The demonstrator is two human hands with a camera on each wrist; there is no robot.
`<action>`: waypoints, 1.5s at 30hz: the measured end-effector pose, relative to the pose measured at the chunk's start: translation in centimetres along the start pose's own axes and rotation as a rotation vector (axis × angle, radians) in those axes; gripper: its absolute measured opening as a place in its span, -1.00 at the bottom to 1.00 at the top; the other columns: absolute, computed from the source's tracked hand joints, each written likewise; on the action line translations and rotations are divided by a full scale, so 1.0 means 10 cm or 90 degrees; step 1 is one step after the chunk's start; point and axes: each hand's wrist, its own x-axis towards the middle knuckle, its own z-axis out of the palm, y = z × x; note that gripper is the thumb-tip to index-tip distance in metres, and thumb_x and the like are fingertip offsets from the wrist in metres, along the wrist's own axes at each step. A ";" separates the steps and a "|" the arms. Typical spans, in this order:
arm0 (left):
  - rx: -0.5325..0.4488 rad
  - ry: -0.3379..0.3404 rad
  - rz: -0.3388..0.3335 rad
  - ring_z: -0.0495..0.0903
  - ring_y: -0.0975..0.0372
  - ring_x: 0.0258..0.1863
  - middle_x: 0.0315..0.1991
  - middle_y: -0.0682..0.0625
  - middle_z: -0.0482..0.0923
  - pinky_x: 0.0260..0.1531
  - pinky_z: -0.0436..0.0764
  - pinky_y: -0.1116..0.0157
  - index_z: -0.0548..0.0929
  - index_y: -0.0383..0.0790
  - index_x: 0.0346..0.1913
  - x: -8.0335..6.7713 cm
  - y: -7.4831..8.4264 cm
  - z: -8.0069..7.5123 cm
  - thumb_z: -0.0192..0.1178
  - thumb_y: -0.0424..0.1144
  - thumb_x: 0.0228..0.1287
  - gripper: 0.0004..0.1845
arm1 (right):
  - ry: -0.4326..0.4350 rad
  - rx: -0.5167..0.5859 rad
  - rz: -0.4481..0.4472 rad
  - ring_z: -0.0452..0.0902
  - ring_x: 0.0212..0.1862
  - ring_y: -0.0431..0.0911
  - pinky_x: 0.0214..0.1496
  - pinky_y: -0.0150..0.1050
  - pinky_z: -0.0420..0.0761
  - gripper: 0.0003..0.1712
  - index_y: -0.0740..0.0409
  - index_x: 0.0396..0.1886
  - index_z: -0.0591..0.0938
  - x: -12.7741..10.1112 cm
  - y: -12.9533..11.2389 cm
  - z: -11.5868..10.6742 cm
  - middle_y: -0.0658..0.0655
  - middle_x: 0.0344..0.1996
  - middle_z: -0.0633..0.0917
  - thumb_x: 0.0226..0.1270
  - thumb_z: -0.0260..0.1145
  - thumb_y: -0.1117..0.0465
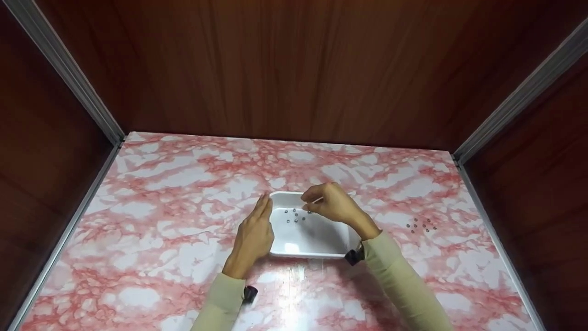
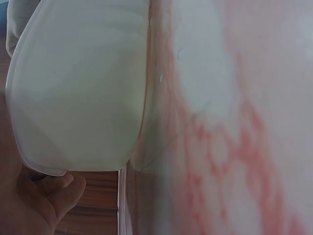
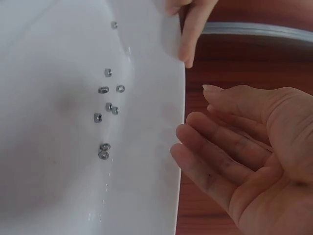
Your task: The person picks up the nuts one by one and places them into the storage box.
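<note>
Overhead, the left hand (image 1: 254,239) is resting flat, fingers straight and together, against the left wall of the white tray (image 1: 307,248) at the table's (image 1: 161,193) centre, apparently steadying it. The right hand (image 1: 334,203) is hovering over the far rim, fingertips pinched; contents indeterminate. Small nuts (image 1: 296,215) are lying inside; a second cluster (image 1: 422,225) is lying well right. The left wrist view is showing only the tray's outer wall (image 2: 78,98). The right wrist view is showing the nuts (image 3: 107,105) and the open left palm (image 3: 244,161) just beside the rim.
</note>
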 end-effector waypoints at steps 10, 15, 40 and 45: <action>-0.010 -0.002 0.006 0.34 -0.13 0.59 0.58 -0.33 0.31 0.42 0.54 -0.03 0.40 -0.52 0.49 0.00 0.01 -0.01 -0.10 -0.43 0.53 -0.47 | 0.077 0.024 0.015 0.83 -0.11 0.07 0.03 -0.06 0.82 -0.80 0.30 -0.10 0.83 -0.31 0.22 -0.21 0.23 -0.12 0.87 0.31 0.49 0.32; -0.010 0.003 0.007 0.35 -0.13 0.58 0.57 -0.34 0.32 0.42 0.54 -0.03 0.40 -0.53 0.48 0.00 0.01 -0.01 -0.10 -0.43 0.54 -0.48 | 0.117 0.033 0.035 0.82 -0.11 0.06 0.01 -0.14 0.81 -0.81 0.25 -0.10 0.84 -0.50 0.36 -0.34 0.22 -0.13 0.87 0.31 0.49 0.32; -0.014 0.008 -0.001 0.36 -0.11 0.58 0.58 -0.33 0.31 0.37 0.58 -0.02 0.40 -0.51 0.49 -0.02 0.01 0.00 -0.06 -0.44 0.50 -0.46 | 0.232 0.062 0.214 0.71 -0.10 -0.41 -0.02 -0.54 0.65 -0.64 0.30 0.09 0.77 -1.73 1.24 -0.73 0.29 -0.01 0.83 0.41 0.47 0.17; -0.011 0.003 -0.003 0.35 -0.10 0.58 0.59 -0.32 0.30 0.35 0.60 -0.02 0.40 -0.51 0.49 0.00 0.01 0.00 -0.09 -0.44 0.51 -0.46 | 0.234 -0.025 0.247 0.77 -0.05 -0.17 -0.04 -0.49 0.65 -0.70 0.26 0.06 0.79 -1.90 1.39 -0.77 0.25 -0.05 0.85 0.43 0.44 0.21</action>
